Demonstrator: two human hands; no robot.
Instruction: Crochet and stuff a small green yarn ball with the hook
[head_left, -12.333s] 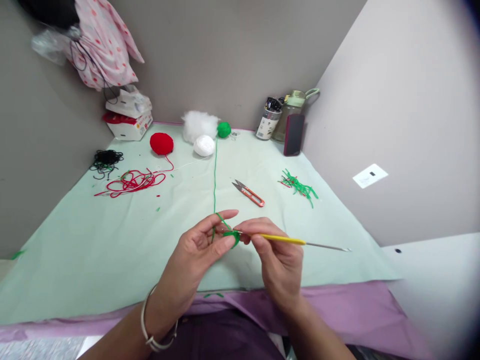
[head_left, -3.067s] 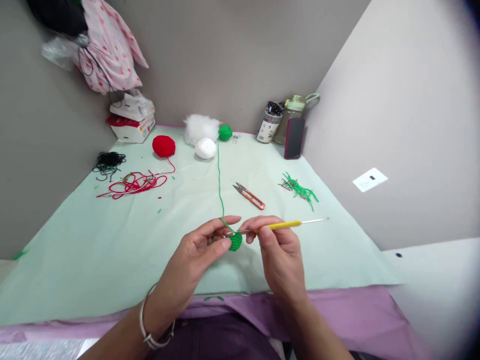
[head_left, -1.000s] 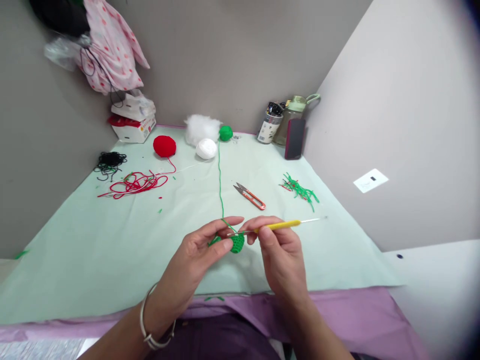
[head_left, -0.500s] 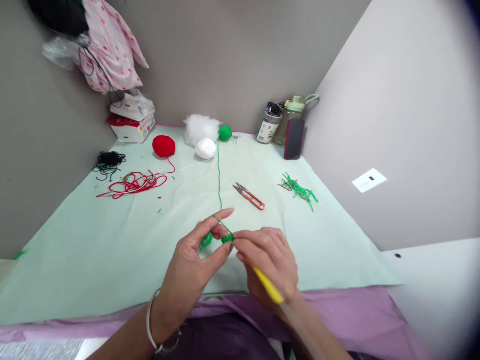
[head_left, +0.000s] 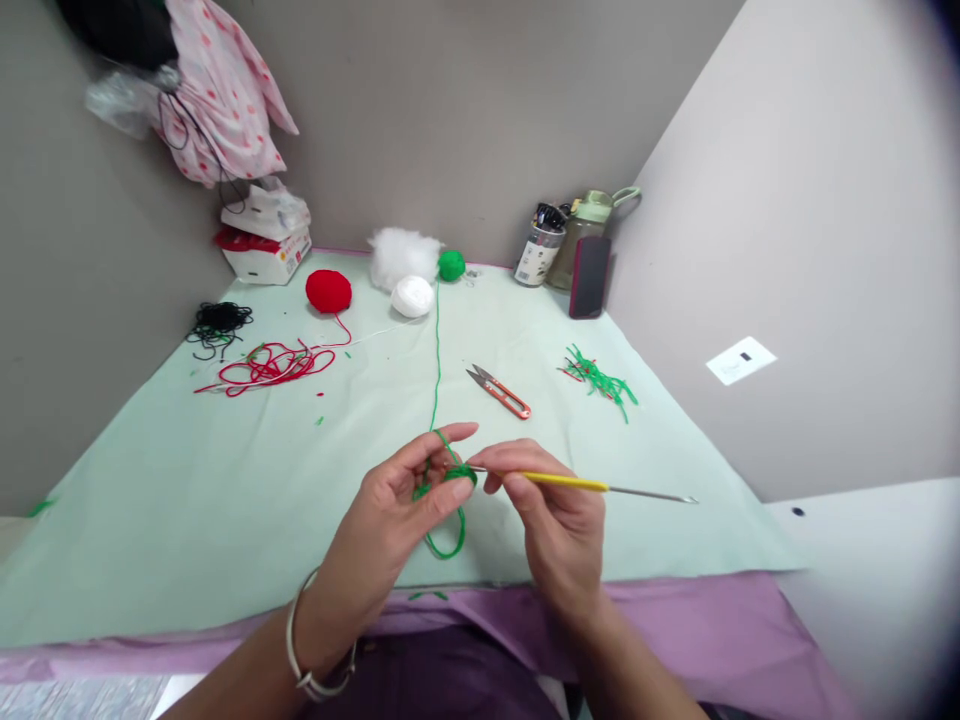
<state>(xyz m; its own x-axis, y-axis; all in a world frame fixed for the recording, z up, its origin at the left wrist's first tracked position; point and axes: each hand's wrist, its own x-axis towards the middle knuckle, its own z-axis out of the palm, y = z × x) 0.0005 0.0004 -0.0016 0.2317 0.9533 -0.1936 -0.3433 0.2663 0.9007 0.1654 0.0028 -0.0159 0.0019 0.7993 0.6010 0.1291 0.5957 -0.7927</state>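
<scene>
My left hand (head_left: 405, 510) pinches a small green crochet piece (head_left: 461, 473) between thumb and fingers. Green yarn (head_left: 437, 350) passes over its raised index finger and runs back to a green yarn ball (head_left: 451, 265). A loose loop of green yarn (head_left: 450, 552) hangs below the piece. In my right hand (head_left: 559, 515) is a crochet hook (head_left: 566, 482) with a yellow handle, held like a pencil. One metal end reaches the green piece; the other points out to the right. Exactly where the hook's tip enters the stitches is hidden by the fingers.
Orange thread snips (head_left: 500, 392) lie beyond my hands. Green yarn scraps (head_left: 600, 380) are to the right; red yarn strands (head_left: 274, 368) and a red ball (head_left: 328, 291) to the left. White stuffing (head_left: 403, 260), a white ball (head_left: 412, 297), a phone (head_left: 589, 278) and a bottle (head_left: 574, 245) stand at the back.
The hook has swung from pointing down toward me to lying nearly level, its free end to the right. My right hand has turned with it, and the green loop now dangles below the piece.
</scene>
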